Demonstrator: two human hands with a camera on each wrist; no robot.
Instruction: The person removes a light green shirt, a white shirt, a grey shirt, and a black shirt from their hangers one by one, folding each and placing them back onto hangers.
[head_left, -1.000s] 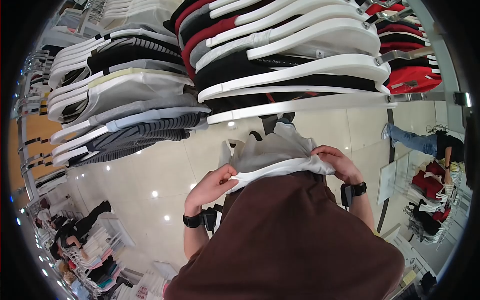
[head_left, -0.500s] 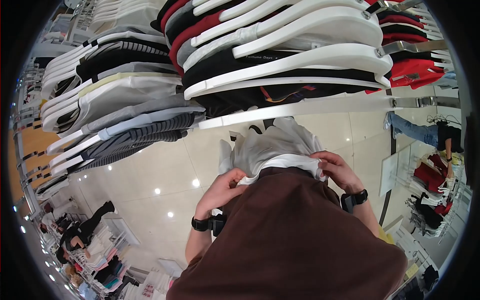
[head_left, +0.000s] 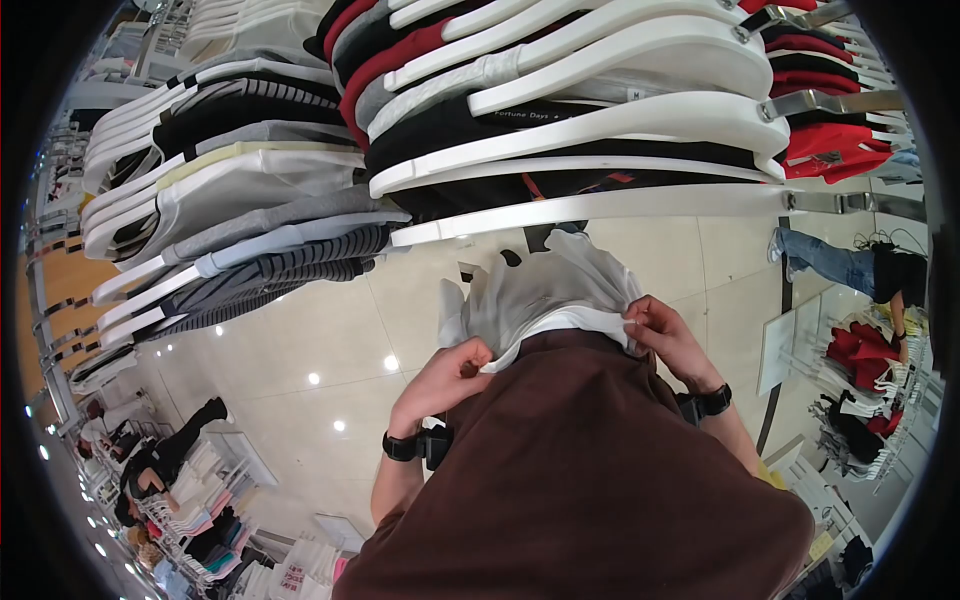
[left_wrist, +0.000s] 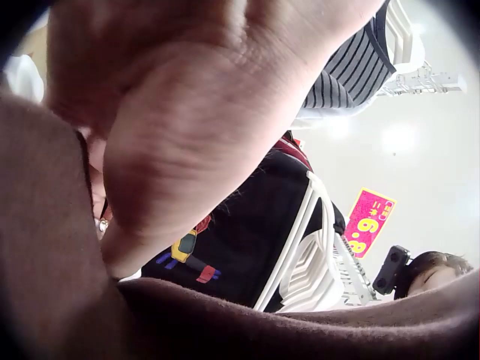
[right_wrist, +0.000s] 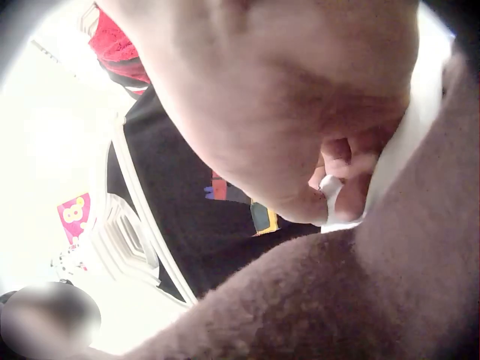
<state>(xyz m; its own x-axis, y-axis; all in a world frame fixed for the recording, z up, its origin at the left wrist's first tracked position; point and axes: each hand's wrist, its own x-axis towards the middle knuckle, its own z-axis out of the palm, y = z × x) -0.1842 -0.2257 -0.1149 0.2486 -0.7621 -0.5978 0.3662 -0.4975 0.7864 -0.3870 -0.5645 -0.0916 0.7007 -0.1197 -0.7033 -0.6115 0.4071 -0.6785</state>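
A thin white garment (head_left: 545, 285) hangs down in front of the person, its upper edge bunched against the front of the worn brown top (head_left: 590, 450). At the left end of that edge, the left hand (head_left: 440, 380) pinches the cloth between thumb and fingers. The right hand (head_left: 672, 345) grips the opposite end with curled fingers. In the right wrist view, a bit of white cloth (right_wrist: 330, 182) shows between the thumb and fingers of the right hand (right_wrist: 277, 97). The palm of the left hand (left_wrist: 195, 127) fills much of the left wrist view and hides its grip.
White hangers (head_left: 600, 210) with black, red and grey tops fill a rack just ahead. More hung tops, some striped (head_left: 270, 285), are at the left. A person in jeans (head_left: 830, 262) stands at the far right, another in black (head_left: 165, 465) at the far left. Pale tiles (head_left: 300, 390) cover the floor.
Over the past second both hands have drawn the garment's upper edge in against the brown top, the left hand shifting inward. In the last half second the hands have barely moved.
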